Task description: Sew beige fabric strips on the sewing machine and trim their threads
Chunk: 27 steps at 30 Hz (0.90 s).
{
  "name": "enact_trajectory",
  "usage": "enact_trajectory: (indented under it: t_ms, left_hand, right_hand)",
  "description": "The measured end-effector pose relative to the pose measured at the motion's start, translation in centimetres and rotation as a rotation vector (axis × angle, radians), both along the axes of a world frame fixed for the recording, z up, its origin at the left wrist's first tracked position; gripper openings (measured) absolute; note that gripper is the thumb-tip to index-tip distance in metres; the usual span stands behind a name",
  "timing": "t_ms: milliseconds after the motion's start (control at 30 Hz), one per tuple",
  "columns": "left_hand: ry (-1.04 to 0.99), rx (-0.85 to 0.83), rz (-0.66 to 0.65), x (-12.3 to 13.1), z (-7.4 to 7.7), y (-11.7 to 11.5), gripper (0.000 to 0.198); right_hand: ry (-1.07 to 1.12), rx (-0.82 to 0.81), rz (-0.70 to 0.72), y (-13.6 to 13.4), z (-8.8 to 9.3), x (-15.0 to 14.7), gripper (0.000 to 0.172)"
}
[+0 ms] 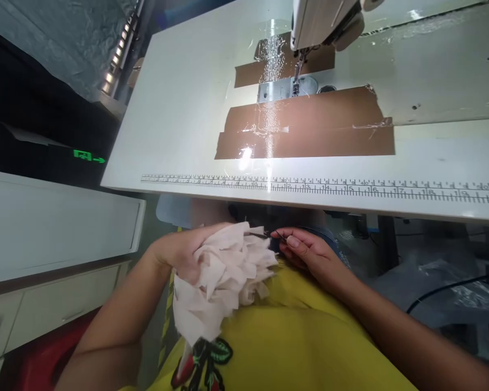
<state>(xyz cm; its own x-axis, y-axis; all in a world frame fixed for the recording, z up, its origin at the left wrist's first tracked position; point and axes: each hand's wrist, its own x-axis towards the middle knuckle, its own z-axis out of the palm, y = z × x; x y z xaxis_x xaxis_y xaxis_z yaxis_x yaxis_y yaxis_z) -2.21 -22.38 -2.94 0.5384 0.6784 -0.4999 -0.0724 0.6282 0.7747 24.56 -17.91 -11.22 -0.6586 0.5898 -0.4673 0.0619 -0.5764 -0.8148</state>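
My left hand (183, 252) is closed around a bunch of cream fabric pieces (224, 271), layered and ragged at the edges, held over my lap below the table's front edge. The bunch covers most of my left fingers. Just right of it, my right hand (303, 250) pinches a thin dark strand-like thing (280, 236) between thumb and fingers. Its far part lies close to the fabric's upper right edge, where another dark sliver (258, 234) shows. Whether the two dark parts join, I cannot tell.
A white sewing table (179, 108) with a printed ruler (321, 187) along its front edge lies ahead. On it stand a sewing machine head (321, 24) and brown tape strips (305, 125). A white cabinet (57, 222) is at left, clear plastic (464, 290) at right.
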Motion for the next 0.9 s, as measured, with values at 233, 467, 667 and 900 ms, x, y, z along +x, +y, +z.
enact_trajectory:
  t_ms: [233,467,667,900]
  left_hand:
    - [0.207,-0.144,0.057,3.3,-0.4,1.7,0.044]
    - [0.222,-0.153,0.317,3.2,-1.8,1.5,0.033]
    - [0.196,-0.12,0.42,2.5,-2.6,0.4,0.033]
    - [0.181,-0.139,0.457,2.5,-2.5,0.1,0.038]
  right_hand:
    - [-0.03,-0.052,-0.105,-0.1,-0.3,2.7,0.04]
    - [-0.11,0.154,-0.053,0.5,0.9,2.4,0.037]
    - [-0.081,0.312,0.005,0.4,0.6,1.3,0.033]
    - [0.034,0.262,0.033,0.5,1.3,0.0,0.029]
